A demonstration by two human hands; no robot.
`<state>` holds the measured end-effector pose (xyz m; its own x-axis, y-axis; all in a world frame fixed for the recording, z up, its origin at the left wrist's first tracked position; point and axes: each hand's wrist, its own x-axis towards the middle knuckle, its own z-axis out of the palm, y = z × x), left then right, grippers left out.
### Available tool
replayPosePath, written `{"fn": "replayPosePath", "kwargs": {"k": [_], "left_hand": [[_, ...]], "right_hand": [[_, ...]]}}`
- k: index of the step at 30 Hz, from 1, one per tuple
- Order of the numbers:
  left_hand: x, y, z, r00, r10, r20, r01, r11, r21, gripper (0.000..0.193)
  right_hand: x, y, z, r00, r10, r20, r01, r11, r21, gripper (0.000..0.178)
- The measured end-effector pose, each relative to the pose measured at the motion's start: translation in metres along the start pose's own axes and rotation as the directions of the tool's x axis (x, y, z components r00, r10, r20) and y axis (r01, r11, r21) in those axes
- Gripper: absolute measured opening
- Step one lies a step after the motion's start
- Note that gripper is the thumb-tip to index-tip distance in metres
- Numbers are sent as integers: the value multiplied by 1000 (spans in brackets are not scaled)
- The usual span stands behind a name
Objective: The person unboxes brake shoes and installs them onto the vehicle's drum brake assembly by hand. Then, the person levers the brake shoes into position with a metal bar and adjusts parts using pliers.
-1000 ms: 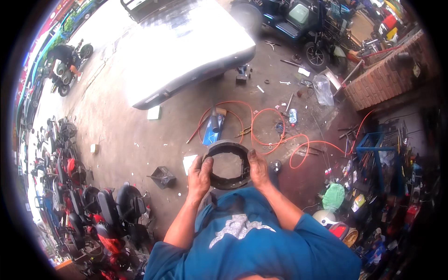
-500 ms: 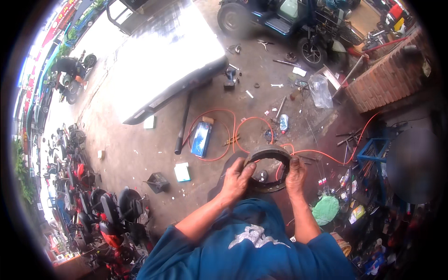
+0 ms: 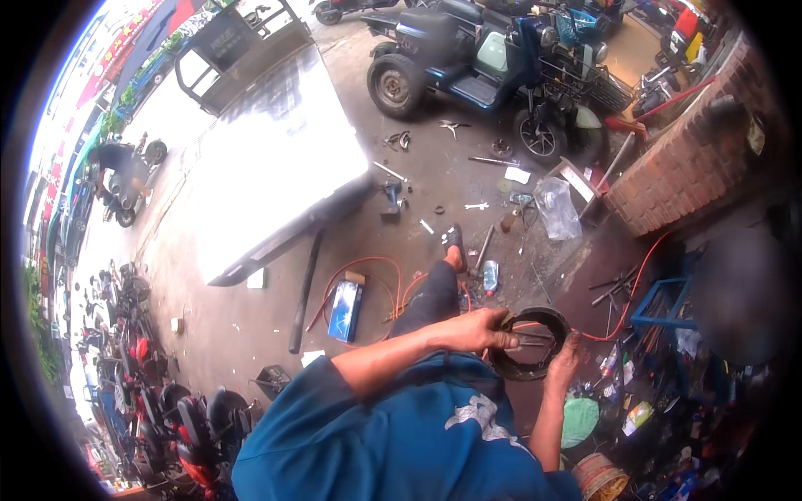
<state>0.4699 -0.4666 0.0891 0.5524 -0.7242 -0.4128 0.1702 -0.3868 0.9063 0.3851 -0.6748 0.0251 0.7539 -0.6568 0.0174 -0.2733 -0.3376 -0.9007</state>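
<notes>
A thick dark metal ring (image 3: 541, 316), toothed or notched around its inside, is held up in front of my body, right of the middle. My left hand (image 3: 479, 331) grips its left side, thumb toward the opening and fingers behind. At the ring's right side my right hand (image 3: 565, 359) is closed on the rim, its fingers partly hidden. Through the opening the floor and a short rod-like thing show. My leg and shoe (image 3: 454, 238) reach forward over the floor, just left of a metal bar (image 3: 484, 250).
Orange hose (image 3: 622, 321) winds over the floor. A blue box (image 3: 346, 310), a long dark bar (image 3: 307, 292), a plastic bottle (image 3: 491, 278) and a wrench (image 3: 476, 206) lie about. A white truck bed (image 3: 288, 159), a blue three-wheeler (image 3: 493, 92) and a brick wall (image 3: 681, 171) stand beyond.
The ring and both hands have moved right and down, with the ring turned somewhat. My body has turned, and one leg now shows stretched forward. The view has shifted, bringing more of the three-wheeler in.
</notes>
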Motion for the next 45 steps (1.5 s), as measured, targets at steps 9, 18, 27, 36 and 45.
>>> {"fn": "replayPosePath", "kwargs": {"k": [9, 18, 27, 36, 45], "left_hand": [[137, -42, -211, 980, 69, -188, -32, 981, 191, 40], [136, -31, -354, 842, -205, -498, 147, 977, -154, 48], [188, -58, -418, 447, -333, -830, 23, 932, -361, 54], [274, -46, -488, 142, -401, -905, -225, 877, -424, 55], [294, -89, -536, -32, -456, -889, -436, 807, -398, 65]], "right_hand": [[191, 1, 206, 968, -81, 236, 83, 997, 4, 74], [305, -52, 383, 783, -398, 477, 420, 905, 66, 47], [418, -92, 559, 277, -803, 527, 715, 539, 445, 37], [512, -198, 654, 55, -472, 880, 323, 842, 432, 32], [507, -271, 735, -168, -443, 880, 307, 825, 474, 42]]}}
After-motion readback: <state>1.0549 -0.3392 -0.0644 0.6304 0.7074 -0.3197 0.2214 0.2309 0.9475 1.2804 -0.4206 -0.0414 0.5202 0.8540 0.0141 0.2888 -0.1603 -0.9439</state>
